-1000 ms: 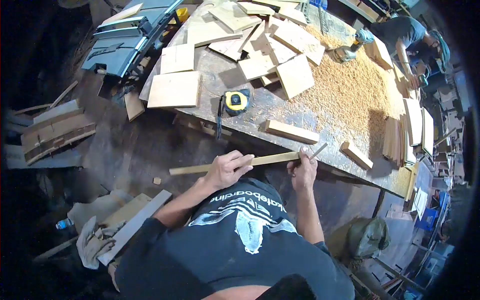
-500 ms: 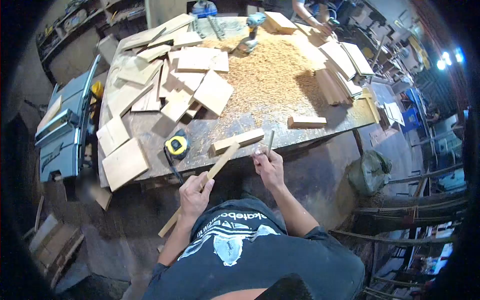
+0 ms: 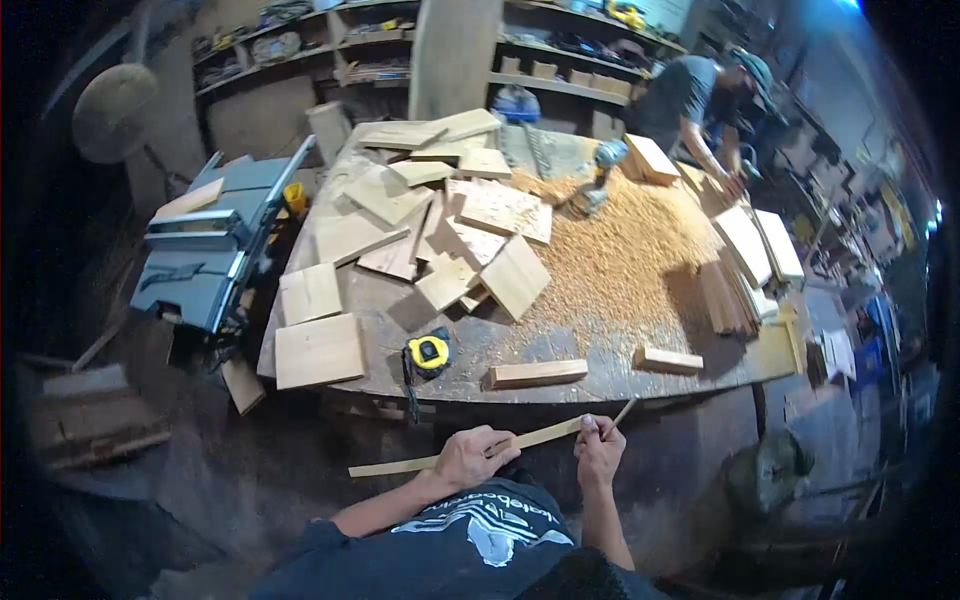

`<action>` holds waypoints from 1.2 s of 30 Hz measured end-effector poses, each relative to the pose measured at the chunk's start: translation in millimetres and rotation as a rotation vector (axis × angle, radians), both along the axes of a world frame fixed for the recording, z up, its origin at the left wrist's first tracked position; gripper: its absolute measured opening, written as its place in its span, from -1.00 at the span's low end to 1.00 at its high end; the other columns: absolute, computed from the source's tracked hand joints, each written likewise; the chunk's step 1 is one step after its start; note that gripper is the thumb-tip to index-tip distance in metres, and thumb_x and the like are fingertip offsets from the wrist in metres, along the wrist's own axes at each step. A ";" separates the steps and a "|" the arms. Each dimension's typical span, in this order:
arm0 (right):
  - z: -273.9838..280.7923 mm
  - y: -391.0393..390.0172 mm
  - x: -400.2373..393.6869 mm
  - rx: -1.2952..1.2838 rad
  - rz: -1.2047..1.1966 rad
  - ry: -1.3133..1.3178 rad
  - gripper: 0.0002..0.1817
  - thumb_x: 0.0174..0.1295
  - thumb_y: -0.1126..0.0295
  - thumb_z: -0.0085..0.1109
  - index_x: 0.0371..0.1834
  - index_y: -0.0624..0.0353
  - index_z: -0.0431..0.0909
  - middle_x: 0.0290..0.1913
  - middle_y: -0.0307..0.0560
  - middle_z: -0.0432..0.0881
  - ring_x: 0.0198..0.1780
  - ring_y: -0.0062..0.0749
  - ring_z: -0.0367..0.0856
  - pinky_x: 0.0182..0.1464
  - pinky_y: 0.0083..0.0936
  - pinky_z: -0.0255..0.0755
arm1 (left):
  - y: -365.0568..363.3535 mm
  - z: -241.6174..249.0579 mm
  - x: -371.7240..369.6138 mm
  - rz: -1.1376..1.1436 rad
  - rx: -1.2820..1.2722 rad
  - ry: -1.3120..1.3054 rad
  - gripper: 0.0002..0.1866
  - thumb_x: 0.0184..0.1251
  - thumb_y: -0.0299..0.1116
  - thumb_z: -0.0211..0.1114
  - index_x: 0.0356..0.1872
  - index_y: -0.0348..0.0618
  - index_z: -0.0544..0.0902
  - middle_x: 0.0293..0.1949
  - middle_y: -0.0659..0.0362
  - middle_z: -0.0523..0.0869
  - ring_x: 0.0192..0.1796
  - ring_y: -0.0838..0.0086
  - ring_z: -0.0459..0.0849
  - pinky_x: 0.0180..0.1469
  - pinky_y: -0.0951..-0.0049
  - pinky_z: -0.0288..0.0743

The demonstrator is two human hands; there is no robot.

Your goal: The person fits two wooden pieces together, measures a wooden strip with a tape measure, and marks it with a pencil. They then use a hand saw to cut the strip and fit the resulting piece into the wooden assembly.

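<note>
My left hand (image 3: 474, 458) is closed around a long thin wooden strip (image 3: 392, 467), which extends out past both sides of the fist. At the strip's right end, my right hand (image 3: 600, 450) has its fingers closed, with a thin pencil-like stick (image 3: 626, 410) poking up between them. Both hands are in front of the table edge, near my body. Beyond them on the table lie a short wooden block (image 3: 538, 373), a second block (image 3: 668, 360) to its right, and a yellow and black tape measure (image 3: 428, 353) to the left.
Loose boards (image 3: 400, 200) are piled on the table's left half. Sawdust (image 3: 630, 260) covers the middle, with a cordless drill (image 3: 592, 180) at its back edge. More boards (image 3: 742, 245) lean at the right. Another person (image 3: 690, 95) bends over the far right corner. A table saw (image 3: 215, 245) stands left.
The view has turned and tilted up. The strip has swung from steeply slanted to nearly level, and its right end now meets my right hand. The other person has come further into view.
</note>
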State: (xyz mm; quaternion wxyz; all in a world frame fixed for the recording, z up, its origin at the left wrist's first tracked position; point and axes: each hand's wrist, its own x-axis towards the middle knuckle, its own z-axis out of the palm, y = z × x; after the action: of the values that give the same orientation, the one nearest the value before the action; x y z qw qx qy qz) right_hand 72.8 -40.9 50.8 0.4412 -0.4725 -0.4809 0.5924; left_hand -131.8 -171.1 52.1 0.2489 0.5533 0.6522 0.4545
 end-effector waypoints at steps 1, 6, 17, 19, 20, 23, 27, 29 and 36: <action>3.2 2.4 -5.2 -0.005 0.029 -0.010 -0.76 0.53 0.30 0.29 -0.31 0.19 0.65 -0.54 -0.36 0.50 -0.56 -0.75 0.36 -0.54 -0.68 0.24 | -3.5 -1.3 0.1 0.007 -0.023 0.005 -0.63 0.36 -0.12 0.54 0.02 -0.14 0.82 -0.35 0.03 0.74 -0.32 0.19 0.74 -0.23 0.22 0.61; -11.4 12.3 -21.5 -0.037 0.098 0.193 -0.67 0.56 0.34 0.26 -0.44 0.07 0.47 -0.62 -0.34 0.39 -0.68 -0.71 0.24 -0.67 -0.67 0.07 | -21.3 14.9 -5.0 0.114 -0.072 0.003 -0.59 0.40 -0.13 0.50 0.12 -0.17 0.77 -0.19 0.01 0.77 -0.15 0.20 0.77 -0.10 0.22 0.64; 13.6 23.4 -111.9 -0.130 0.667 0.076 -0.83 0.58 0.39 0.18 -0.25 0.13 0.53 -0.49 -0.31 0.50 -0.56 -0.71 0.38 -0.54 -0.70 0.22 | -89.3 250.0 -1.3 -0.354 0.891 -0.792 -0.60 0.56 -0.20 0.38 0.01 -0.48 0.74 -0.05 -0.19 0.77 0.00 0.07 0.75 0.06 0.13 0.62; 12.1 6.1 -139.8 -0.145 0.712 0.084 -0.82 0.58 0.39 0.17 -0.26 0.13 0.52 -0.49 -0.31 0.51 -0.55 -0.70 0.38 -0.54 -0.70 0.22 | -102.2 242.0 -0.9 -0.345 0.912 -0.806 -0.77 0.51 -0.36 0.43 -0.08 -0.40 0.73 -0.08 -0.03 0.75 -0.05 0.31 0.74 0.02 0.29 0.57; 13.0 -5.1 -153.2 -0.112 0.739 0.151 -0.81 0.59 0.38 0.17 -0.27 0.13 0.52 -0.49 -0.29 0.51 -0.55 -0.70 0.38 -0.53 -0.69 0.22 | -110.5 243.1 -6.2 -0.321 0.925 -0.806 -0.77 0.51 -0.36 0.43 -0.08 -0.40 0.73 -0.08 -0.03 0.75 -0.05 0.31 0.74 0.02 0.29 0.57; 33.5 -55.8 -189.5 -0.119 0.794 0.050 -0.76 0.58 0.36 0.20 -0.31 0.15 0.51 -0.47 -0.25 0.55 -0.55 -0.69 0.36 -0.51 -0.66 0.22 | -152.7 245.8 -13.2 -0.119 1.064 -0.870 -0.79 0.53 -0.35 0.41 -0.15 -0.37 0.74 -0.13 -0.02 0.76 -0.06 0.32 0.74 -0.04 0.31 0.59; -1.7 -135.2 -242.4 -0.096 0.955 0.155 -0.75 0.58 0.28 0.25 -0.26 0.18 0.59 -0.42 -0.27 0.60 -0.42 -0.67 0.47 -0.34 -0.64 0.34 | -203.3 224.4 -52.4 0.063 1.291 -0.517 -0.71 0.53 -0.23 0.41 -0.32 -0.25 0.76 -0.32 0.04 0.77 -0.31 0.33 0.75 -0.22 0.34 0.60; 8.8 -179.7 -275.8 -0.151 1.026 0.134 -0.76 0.58 0.27 0.25 -0.25 0.17 0.60 -0.42 -0.28 0.60 -0.40 -0.67 0.48 -0.31 -0.65 0.35 | -267.7 210.5 -77.6 0.207 1.187 -0.346 -0.73 0.53 -0.26 0.40 -0.22 -0.32 0.77 -0.25 -0.04 0.79 -0.21 0.20 0.75 -0.11 0.22 0.63; 52.9 -339.4 -423.8 -0.036 1.270 0.072 -0.73 0.52 0.19 0.28 -0.22 0.17 0.65 -0.46 -0.35 0.57 -0.49 -0.73 0.41 -0.43 -0.69 0.23 | -461.9 78.7 -156.8 1.328 -0.078 0.367 -0.57 0.60 -0.16 0.28 0.19 -0.36 0.69 -0.10 -0.07 0.81 -0.01 0.16 0.82 0.04 0.14 0.68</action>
State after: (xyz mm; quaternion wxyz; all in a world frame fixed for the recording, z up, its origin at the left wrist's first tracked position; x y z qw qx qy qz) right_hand -351.0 -380.3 103.7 0.0118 -0.0824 -0.6420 0.7622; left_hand -288.6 -633.0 130.8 -0.1770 0.0950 0.9004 0.3859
